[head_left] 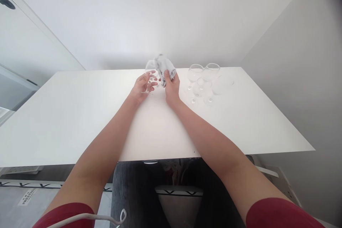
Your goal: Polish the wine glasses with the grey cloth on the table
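Note:
Near the table's far edge, my left hand (143,83) has its fingers wrapped round a clear stemmed glass (151,67), which stands about upright with its bowl uppermost. My right hand (171,82) grips a pale grey-white cloth (164,67) between thumb and fingers. The cloth is bunched up against the right side of the glass bowl; whether part of it reaches inside I cannot tell. To the right of my right hand, several more clear stemmed glasses (196,73) are grouped closely on the table.
The white table (88,121) runs up to the wall at the back. A white door (26,39) with a dark handle is at the left. A white cable (88,216) crosses my left sleeve. A small dark spot (194,151) marks the front edge.

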Motion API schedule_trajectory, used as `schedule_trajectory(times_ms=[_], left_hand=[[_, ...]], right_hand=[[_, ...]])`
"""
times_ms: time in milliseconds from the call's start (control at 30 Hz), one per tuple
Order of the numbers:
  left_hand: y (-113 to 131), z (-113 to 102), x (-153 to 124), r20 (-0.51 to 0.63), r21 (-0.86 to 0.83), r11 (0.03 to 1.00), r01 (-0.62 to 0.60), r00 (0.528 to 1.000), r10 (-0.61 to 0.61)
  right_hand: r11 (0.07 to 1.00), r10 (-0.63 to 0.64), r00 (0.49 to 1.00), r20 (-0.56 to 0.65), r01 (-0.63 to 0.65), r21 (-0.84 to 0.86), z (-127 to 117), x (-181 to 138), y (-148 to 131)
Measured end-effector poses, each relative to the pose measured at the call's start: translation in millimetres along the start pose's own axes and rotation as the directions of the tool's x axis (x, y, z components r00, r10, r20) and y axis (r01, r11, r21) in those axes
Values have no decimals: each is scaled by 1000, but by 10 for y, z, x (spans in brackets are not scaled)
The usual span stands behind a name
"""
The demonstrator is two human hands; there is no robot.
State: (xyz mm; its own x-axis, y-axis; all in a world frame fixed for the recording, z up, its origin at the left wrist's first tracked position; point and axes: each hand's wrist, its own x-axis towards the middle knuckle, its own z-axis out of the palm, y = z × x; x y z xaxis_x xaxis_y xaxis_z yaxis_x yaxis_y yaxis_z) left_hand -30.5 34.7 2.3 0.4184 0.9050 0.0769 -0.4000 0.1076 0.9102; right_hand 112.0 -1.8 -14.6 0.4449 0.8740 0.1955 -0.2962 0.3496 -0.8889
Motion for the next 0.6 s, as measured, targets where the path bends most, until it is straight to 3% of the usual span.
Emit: schedule_trajectory(times_ms=[133,267,333,433,533,600], left_hand=[[-37,-13,45,-88,-76,996,-51,995,44],[-103,59,29,58,-32,999,10,998,-8],[-116,97,18,64,-9,1000,-19,998,19],[-90,94,32,-108,-40,992,-119,988,114],[-40,26,70,-345,-117,974,-192,928,142],[-17,-21,89,-445,-144,967,-211,887,128]], right_hand=[[998,17,994,109,-23,52,21,-36,12],[992,85,964,253,-106,71,25,-69,28],[989,108,948,301,-132,60,30,-68,46],[993,78,938,338,-104,58,33,-42,83],[999,3,955,296,-16,42,19,-16,91],[999,-33,967,254,28,24,2,-15,71]])
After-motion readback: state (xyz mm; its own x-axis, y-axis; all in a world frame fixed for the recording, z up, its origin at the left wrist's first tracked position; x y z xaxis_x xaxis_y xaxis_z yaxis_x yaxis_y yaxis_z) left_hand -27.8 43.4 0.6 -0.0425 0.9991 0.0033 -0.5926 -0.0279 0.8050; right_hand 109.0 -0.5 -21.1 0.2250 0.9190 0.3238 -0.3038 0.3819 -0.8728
